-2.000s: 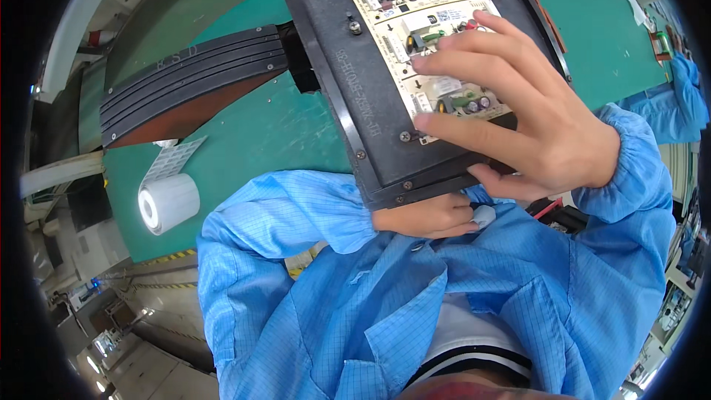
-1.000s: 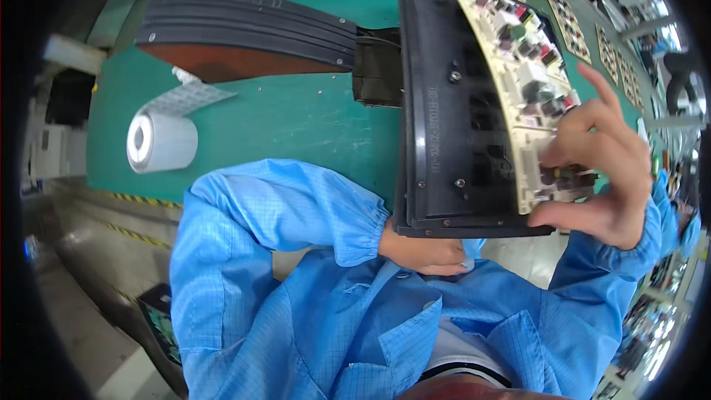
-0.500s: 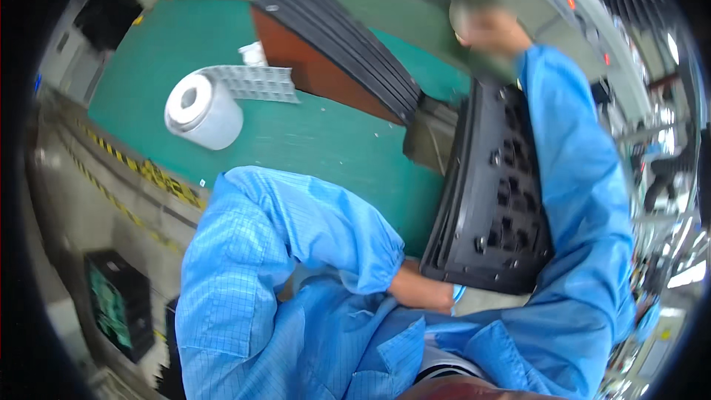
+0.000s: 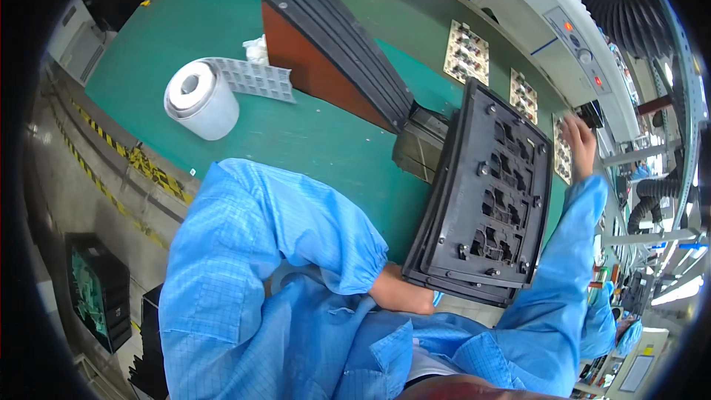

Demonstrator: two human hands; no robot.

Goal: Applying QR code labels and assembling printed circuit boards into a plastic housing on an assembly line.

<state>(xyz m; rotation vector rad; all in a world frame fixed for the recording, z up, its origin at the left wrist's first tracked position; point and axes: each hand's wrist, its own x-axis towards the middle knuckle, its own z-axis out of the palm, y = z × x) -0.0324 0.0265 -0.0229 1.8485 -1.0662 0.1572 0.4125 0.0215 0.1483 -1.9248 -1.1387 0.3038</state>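
Close to my body leans a stack of black tray-like fixtures [image 4: 468, 248], its top face full of cut-outs and small knobs. My left hand [image 4: 404, 290] is at the stack's lower left corner; its fingers are hidden by the stack. Beyond the stack's right side my right hand [image 4: 580, 141] is held out, fingers stretched and somewhat blurred, with nothing visible in them. It is nearest to a pale circuit board [image 4: 562, 154] with components. Two similar boards, a middle one [image 4: 523, 96] and a farther one [image 4: 466, 55], lie in the same row.
A sloping black ribbed rack with a red-brown side [image 4: 315, 78] stands on the green table [image 4: 311, 144]. To the left are a white roll [image 4: 204, 104] and its unrolled pocketed strip. A machine with red lights [image 4: 581, 52] borders the far right. A black crate [image 4: 100, 292] sits lower left.
My right hand has come back from the far side, rightward and nearer. The row of boards, partly covered before, now shows. The view has shifted slightly; my left hand stays by the stack.
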